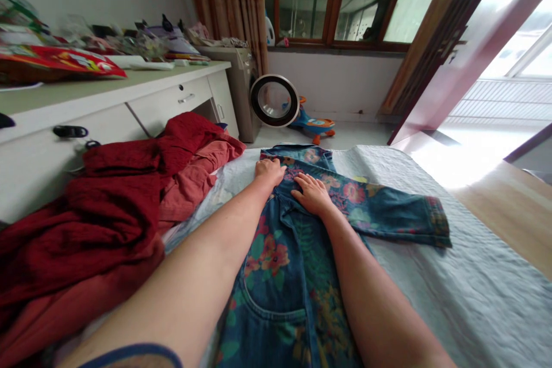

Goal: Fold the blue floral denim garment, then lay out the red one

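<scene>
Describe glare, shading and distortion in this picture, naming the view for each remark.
Head view: glare bleaches the pale floor at right white; head view: the blue floral denim garment under the bare left hand and right hand gets softer light; head view: brown wooden window posts slant, likely wide-angle distortion.

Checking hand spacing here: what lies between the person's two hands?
In the head view, a strip of the floral denim garment shows between the left hand and the right hand; both rest on it.
</scene>
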Demonstrator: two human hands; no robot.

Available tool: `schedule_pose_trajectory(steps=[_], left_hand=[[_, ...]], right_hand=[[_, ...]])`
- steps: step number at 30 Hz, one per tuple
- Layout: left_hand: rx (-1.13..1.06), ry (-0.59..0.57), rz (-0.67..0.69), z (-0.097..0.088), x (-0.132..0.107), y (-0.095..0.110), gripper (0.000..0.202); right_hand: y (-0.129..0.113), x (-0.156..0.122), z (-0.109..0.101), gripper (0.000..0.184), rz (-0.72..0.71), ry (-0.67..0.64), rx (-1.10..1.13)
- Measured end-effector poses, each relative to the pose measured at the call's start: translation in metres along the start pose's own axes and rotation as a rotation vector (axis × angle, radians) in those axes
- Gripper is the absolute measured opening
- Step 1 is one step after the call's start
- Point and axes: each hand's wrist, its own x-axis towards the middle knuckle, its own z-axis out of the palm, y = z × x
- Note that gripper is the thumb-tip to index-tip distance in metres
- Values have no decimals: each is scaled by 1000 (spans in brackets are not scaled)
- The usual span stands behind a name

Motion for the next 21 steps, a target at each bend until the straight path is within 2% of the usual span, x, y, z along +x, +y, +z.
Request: schedule_pose_trajectory(steps=[4, 8, 14, 19, 21], left_hand=[[-2, 104, -30, 7, 4, 3, 43], [-63, 197, 36, 17, 6, -6, 37], [-103, 173, 52, 20, 10, -9, 38], [-156, 100, -24, 21, 14, -8, 64], [-151, 66, -40, 22, 17, -9, 68]], right_hand=[[0, 0, 0, 57, -5, 4, 3], [1, 1, 1, 57, -4, 9, 6], [1, 1, 2, 56, 1, 17, 9], [0, 0, 1, 56, -10, 17, 11], [0, 0, 0, 57, -10, 16, 10]])
